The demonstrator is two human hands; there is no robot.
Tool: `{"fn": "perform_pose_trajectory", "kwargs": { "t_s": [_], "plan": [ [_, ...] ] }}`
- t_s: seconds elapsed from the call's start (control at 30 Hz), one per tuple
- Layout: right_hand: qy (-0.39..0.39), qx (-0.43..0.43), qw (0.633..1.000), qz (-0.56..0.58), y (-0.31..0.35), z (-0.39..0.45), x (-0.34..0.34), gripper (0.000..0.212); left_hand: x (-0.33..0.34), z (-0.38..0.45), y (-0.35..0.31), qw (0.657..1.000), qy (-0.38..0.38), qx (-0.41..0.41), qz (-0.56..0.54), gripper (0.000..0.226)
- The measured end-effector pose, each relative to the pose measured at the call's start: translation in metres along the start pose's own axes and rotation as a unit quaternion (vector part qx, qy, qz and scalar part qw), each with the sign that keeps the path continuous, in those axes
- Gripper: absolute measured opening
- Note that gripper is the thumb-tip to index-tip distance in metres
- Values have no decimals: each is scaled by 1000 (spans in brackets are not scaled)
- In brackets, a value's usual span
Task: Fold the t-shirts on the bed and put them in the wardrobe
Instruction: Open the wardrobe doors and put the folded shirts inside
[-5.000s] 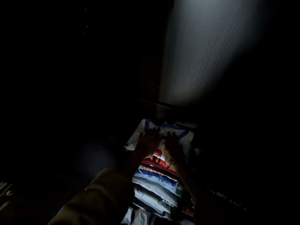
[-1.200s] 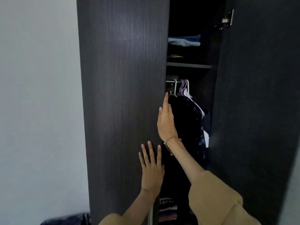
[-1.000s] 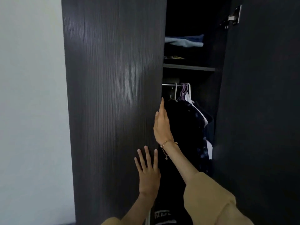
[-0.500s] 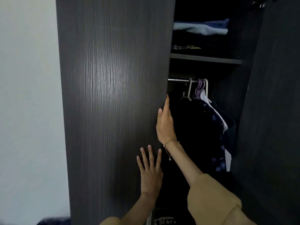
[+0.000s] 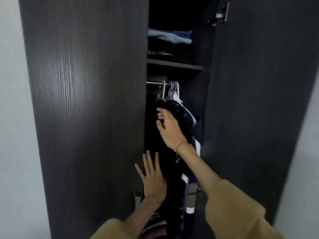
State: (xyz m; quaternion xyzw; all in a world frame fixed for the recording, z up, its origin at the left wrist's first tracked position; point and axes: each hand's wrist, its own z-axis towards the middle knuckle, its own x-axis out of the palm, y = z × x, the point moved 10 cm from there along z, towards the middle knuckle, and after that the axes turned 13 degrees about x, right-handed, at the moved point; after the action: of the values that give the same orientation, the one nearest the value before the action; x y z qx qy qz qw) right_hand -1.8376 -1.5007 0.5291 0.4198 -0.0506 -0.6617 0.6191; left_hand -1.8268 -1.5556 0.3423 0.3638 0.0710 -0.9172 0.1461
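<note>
Left hand (image 5: 152, 180), fingers spread flat, presses the stiff wardrobe door (image 5: 89, 107) edge; at one o'clock, right hand (image 5: 170, 128) hovers, fingers loosely apart. Folded t-shirts (image 5: 155, 225) below look soft, light.

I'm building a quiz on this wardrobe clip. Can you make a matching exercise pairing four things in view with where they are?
Things:
1. left hand
2. right hand
3. folded clothes
4. hangers

Places:
A. on the rail
B. flat at the left door's edge
C. on the upper shelf
D. in front of the dark hanging clothes

Pairs: 1-B, 2-D, 3-C, 4-A
</note>
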Motion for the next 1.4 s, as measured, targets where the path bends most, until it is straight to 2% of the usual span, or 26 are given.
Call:
{"fn": "perform_pose_trajectory", "kwargs": {
  "t_s": [0.17, 0.27, 0.4, 0.5, 0.6, 0.67, 0.73, 0.83, 0.93, 1.03, 1.13, 1.27, 1.4],
  "plan": [
    [-55, 23, 994, -90, -14, -41, -73, 37, -17, -1, -83, 994, 27, 69, -82, 110],
    [-108, 46, 979, -164, -29, -68, -127, 36, -31, -2, -136, 982, 36, 93, -162, 94],
    [-197, 82, 940, -265, -44, -96, -199, 37, -54, -4, -200, 940, 49, 107, -321, 69],
    [-261, 95, 903, -327, -52, -111, -245, 42, -73, -1, -243, 898, 37, 136, -417, 67],
    [-296, 153, 890, -310, -74, -119, -282, 52, -85, 1, -281, 867, 40, 171, -466, 74],
    [-282, 215, 899, -258, -99, -119, -297, 61, -82, 3, -302, 858, 54, 176, -480, 81],
    [-241, 264, 916, -184, -123, -115, -300, 71, -78, 9, -318, 857, 63, 179, -478, 87],
    [-181, 289, 932, -125, -143, -109, -298, 79, -63, 16, -336, 862, 87, 177, -468, 92],
    [-134, 288, 941, -118, -152, -99, -291, 79, -53, 23, -341, 891, 78, 184, -407, 93],
    [-157, 274, 935, -164, -152, -91, -296, 64, -45, 27, -339, 915, 60, 179, -356, 101],
    [-210, 256, 917, -223, -143, -91, -303, 44, -44, 24, -336, 918, 38, 182, -351, 105],
    [-268, 180, 915, -241, -117, -86, -304, 44, -49, 14, -317, 923, -17, 204, -325, 118],
    [-246, 113, 936, -227, -94, -78, -284, 55, -59, -3, -288, 918, -51, 214, -329, 111]
  ]
}}
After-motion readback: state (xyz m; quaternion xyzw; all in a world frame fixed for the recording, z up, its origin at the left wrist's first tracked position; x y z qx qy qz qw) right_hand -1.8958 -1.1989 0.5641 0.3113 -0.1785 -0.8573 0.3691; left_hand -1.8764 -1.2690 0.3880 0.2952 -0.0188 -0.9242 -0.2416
